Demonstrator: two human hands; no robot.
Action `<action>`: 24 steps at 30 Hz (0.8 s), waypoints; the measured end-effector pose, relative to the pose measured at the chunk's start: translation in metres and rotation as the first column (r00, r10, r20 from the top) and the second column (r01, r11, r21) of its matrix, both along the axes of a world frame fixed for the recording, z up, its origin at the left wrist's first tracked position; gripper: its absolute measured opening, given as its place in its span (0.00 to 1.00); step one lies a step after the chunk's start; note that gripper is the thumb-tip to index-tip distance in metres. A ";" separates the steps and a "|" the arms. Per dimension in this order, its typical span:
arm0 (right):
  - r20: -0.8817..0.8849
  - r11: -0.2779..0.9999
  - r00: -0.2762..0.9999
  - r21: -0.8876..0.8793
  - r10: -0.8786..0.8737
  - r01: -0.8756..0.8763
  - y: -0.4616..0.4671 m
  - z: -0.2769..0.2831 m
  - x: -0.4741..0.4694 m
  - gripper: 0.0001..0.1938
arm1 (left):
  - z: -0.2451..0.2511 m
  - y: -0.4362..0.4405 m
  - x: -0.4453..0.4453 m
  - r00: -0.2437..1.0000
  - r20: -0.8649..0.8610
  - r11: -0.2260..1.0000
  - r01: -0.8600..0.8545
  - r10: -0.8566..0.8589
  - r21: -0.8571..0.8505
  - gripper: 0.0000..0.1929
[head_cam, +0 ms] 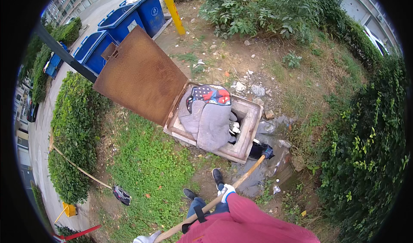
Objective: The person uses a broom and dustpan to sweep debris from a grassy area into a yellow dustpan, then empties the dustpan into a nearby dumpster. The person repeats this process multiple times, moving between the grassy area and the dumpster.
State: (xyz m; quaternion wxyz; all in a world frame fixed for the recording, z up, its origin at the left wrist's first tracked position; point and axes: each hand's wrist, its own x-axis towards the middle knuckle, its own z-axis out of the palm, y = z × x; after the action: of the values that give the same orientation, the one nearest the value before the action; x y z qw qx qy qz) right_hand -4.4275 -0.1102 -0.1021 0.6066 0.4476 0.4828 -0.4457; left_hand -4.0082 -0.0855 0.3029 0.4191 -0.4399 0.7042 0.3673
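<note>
My right hand (226, 191), in a white knit glove, grips the middle of a long wooden pole (248, 173). My left hand (146, 238), also gloved, is on the pole's lower part at the bottom edge and partly cut off. At its far end the pole meets a dark tool head (261, 150), resting on wet ground beside a rectangular box (251, 126). The box's rusty brown lid (145, 75) stands swung open on its left. A grey padded cloth (213, 123) with a patterned section (209, 94) lies over the opening. White and black items (234, 127) show inside.
Blue wheeled bins (121, 17) and a yellow post (174, 14) stand beyond the lid. A second long-handled tool (121, 194) leans against the left hedge (72, 130). Rubble (256, 90) lies behind the box. A dense hedge (364, 146) borders the right.
</note>
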 end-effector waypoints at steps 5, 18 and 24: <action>-0.219 0.997 0.974 -0.019 0.064 -0.069 -0.030 0.046 -0.038 0.15 | -0.115 0.075 0.039 0.974 -0.220 0.981 0.006 -0.050 -0.195 0.30; -0.597 0.939 0.798 -0.225 0.080 -0.262 -0.248 0.100 -0.176 0.10 | -0.168 -0.048 -0.114 0.855 -0.412 0.881 -0.425 0.316 -0.206 0.24; -0.530 0.850 0.844 -0.405 0.082 -0.337 -0.273 0.113 -0.161 0.13 | -0.107 -0.124 -0.231 0.654 -0.672 0.834 -0.544 0.348 -0.097 0.25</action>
State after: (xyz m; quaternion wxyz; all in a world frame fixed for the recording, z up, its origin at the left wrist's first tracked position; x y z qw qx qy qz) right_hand -4.5885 -0.3831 0.0113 0.6012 0.0956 0.5420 -0.5793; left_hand -4.2395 -0.2092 0.1955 -0.0144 -0.5085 0.7163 0.4776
